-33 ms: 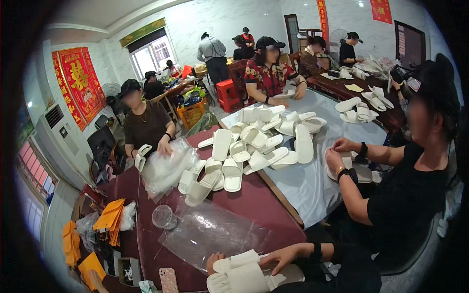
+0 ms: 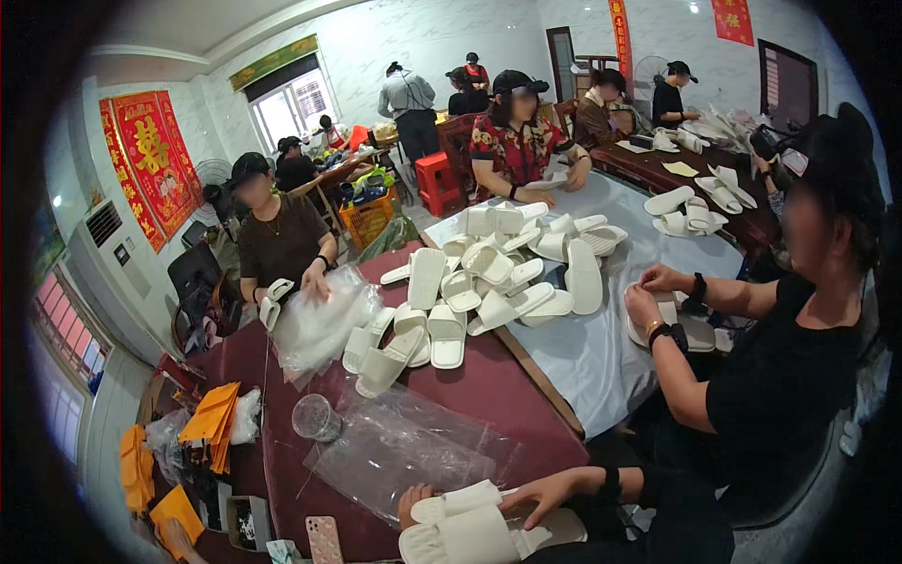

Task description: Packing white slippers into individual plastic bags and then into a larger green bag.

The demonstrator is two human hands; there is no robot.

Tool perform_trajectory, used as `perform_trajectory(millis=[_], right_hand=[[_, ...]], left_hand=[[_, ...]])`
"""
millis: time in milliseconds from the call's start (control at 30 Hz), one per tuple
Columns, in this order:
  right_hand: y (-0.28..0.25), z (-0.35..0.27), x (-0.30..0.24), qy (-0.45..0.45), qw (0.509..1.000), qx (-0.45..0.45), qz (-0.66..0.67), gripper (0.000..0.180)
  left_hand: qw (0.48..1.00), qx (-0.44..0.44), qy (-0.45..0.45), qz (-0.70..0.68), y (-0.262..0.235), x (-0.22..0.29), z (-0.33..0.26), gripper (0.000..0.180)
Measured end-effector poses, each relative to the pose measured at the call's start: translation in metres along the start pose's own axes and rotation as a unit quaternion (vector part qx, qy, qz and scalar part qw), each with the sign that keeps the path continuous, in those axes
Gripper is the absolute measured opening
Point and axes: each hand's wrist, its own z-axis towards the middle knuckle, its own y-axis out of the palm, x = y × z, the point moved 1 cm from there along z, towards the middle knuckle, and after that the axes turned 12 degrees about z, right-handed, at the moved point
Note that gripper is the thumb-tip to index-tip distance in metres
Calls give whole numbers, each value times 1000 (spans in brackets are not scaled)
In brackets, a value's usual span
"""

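A pair of white open-toed slippers [image 2: 465, 534] lies at the near edge, one overlapping the other. My left hand [image 2: 414, 504] is curled behind their toe ends; the slippers hide most of it. From the right comes my right hand [image 2: 545, 496], wearing a dark wristband. Its fingers are bent down onto the insole of the nearer slipper, beside the strap, gripping it. Just beyond my hands, clear plastic bags [image 2: 404, 451] lie flat on the dark red tabletop [image 2: 470, 399]. Farther off is a heap of white slippers [image 2: 489, 265].
A clear cup [image 2: 317, 417] and a patterned phone [image 2: 322, 540] are on the table. At the lower left, a co-worker's hand [image 2: 176, 540] touches an orange envelope [image 2: 177, 512]. Close on my right, a person in black [image 2: 780, 376] handles slippers. Other people sit across the table.
The co-worker's hand at the lower left has moved slightly up along the orange envelope. The slippers in my hands have shifted very slightly right.
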Motion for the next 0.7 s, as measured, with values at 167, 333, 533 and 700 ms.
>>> perform_trajectory(millis=[167,333,533,700], right_hand=[[0,-25,-18,-24,997,25,-68,70],[10,-45,-39,-61,989,56,-121,73],[14,-59,-40,-35,988,96,-117,71],[3,-51,-16,-23,992,102,-74,67]], left_hand=[[1000,19,0,11,9,2,11,33],[999,38,-2,24,-6,7,23,34],[981,-18,121,153,-42,8,42,27],[994,15,32,102,-51,-8,40,33]])
